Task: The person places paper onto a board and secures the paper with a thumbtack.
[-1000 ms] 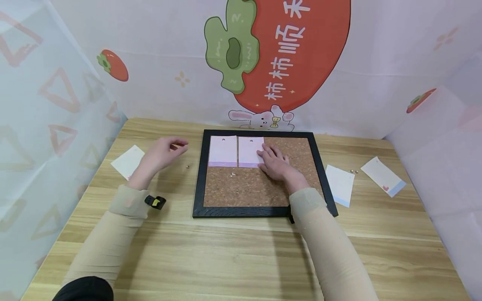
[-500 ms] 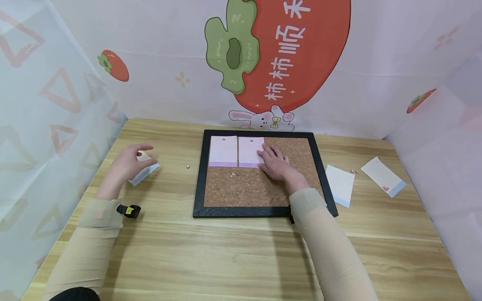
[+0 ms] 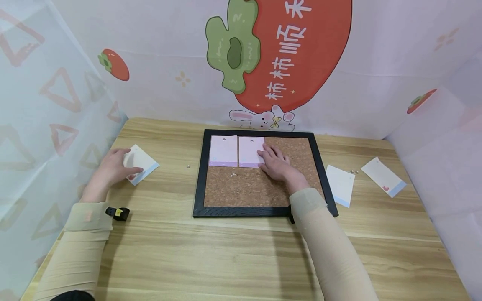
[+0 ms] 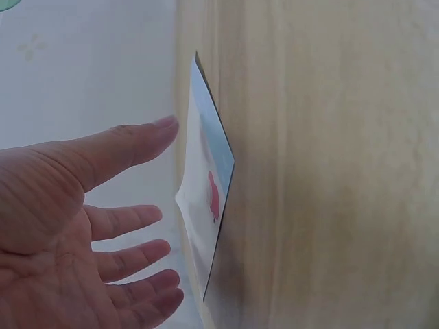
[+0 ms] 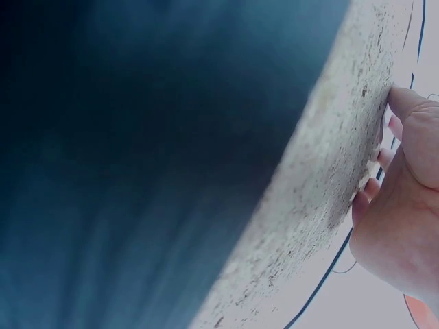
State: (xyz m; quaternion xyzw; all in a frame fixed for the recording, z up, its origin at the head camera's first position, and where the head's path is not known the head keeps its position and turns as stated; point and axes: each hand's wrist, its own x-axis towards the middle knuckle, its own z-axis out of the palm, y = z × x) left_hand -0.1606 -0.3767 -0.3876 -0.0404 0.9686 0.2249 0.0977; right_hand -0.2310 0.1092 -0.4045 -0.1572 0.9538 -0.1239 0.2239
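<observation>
My left hand (image 3: 111, 168) hovers at a white card (image 3: 141, 163) with a blue edge and a small red print, left of the board. In the left wrist view the thumb and fingers are spread apart beside the card (image 4: 199, 164), holding nothing. My right hand (image 3: 276, 163) rests with extended fingers on the cork board (image 3: 244, 192), its fingertips at the right edge of a pink card (image 3: 250, 151). Another pink card (image 3: 223, 150) lies to its left. Each pink card has a small pin near its top. In the right wrist view the fingers touch the cork (image 5: 309, 171).
A black frame (image 3: 241, 212) borders the cork. Small silvery bits (image 3: 234, 174) lie on the cork, and a small metal pin (image 3: 188, 167) lies left of it. Two white cards (image 3: 340, 184) with blue edges lie on the right, with small pins (image 3: 354, 172) between them.
My left hand has moved left and down from beside the board to the white card, passing over it, with thumb and fingers spreading. My right hand has stayed in place on the board.
</observation>
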